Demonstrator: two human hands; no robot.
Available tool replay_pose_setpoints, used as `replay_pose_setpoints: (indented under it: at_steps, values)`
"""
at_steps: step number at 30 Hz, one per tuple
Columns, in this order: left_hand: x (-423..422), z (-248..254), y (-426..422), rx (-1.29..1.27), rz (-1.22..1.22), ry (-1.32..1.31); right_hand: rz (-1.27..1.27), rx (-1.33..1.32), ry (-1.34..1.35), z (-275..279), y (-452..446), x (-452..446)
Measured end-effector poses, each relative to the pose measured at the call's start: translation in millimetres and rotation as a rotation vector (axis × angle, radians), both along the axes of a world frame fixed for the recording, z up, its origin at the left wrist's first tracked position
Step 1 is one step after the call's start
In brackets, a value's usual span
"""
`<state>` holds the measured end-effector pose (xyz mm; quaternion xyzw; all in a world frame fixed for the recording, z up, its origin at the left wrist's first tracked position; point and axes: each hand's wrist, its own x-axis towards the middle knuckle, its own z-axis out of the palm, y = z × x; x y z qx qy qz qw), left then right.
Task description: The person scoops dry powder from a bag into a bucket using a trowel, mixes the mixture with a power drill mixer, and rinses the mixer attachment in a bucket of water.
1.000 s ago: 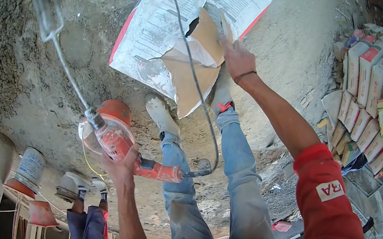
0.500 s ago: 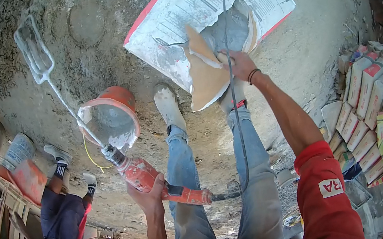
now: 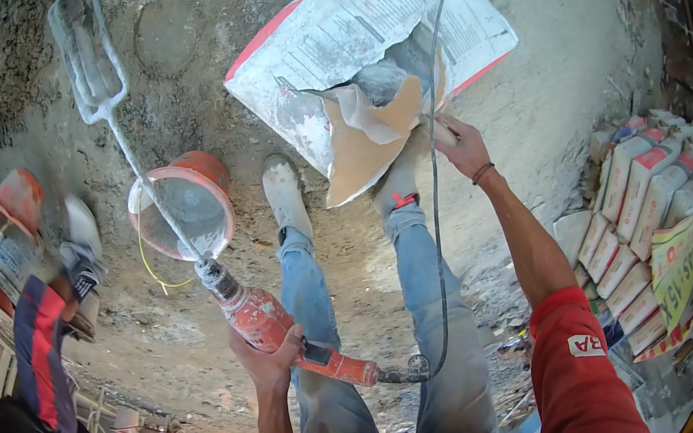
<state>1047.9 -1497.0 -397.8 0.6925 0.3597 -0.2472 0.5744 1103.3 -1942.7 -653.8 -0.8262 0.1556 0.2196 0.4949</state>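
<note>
My left hand (image 3: 267,353) is closed around the body of a red, dust-smeared paddle mixer (image 3: 259,317). Its shaft slants up and away over an orange bucket (image 3: 214,172) that holds grey material. The caked mixing paddle (image 3: 92,62) is in the air beyond the bucket. My right hand (image 3: 464,146) is closed by the torn paper flap of a white cement bag (image 3: 296,125). A pale thing shows at its fingers, but I cannot make out what it is. Grey powder (image 3: 384,79) lies in the bag's ragged opening.
The mixer's black cord (image 3: 442,283) loops up past my right hand and over the bag. Stacked bags (image 3: 636,216) stand at right beside a yellow sign (image 3: 685,263). Another person (image 3: 42,355) bends at left near a second orange bucket (image 3: 20,203). My boots (image 3: 284,195) are close to the bag.
My right hand has moved down and slightly right, and the torn flap has folded. The mixer paddle has swung up and right. The person at left has bent lower, with a bucket now showing there.
</note>
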Motion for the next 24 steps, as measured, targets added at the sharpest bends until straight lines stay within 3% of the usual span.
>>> replay_pose_setpoints:
  at_steps: [8, 15, 17, 21, 24]
  values:
    - [-17, 32, -5, 0.008, 0.115, 0.041, 0.033, -0.114, -0.004, 108, -19, -4]
    - [51, 106, -1, -0.046, 0.089, -0.087, 0.123, -0.063, 0.067, 199, 84, 0]
    - [78, 122, 9, -0.027, 0.057, -0.110, 0.220, -0.031, -0.020, 199, 120, -8]
    - [110, 134, 36, -0.015, -0.027, -0.094, 0.212, 0.104, 0.099, 180, 216, -23]
    - [122, 138, 64, 0.094, -0.111, -0.071, 0.130, 0.332, 0.246, 127, 296, -38]
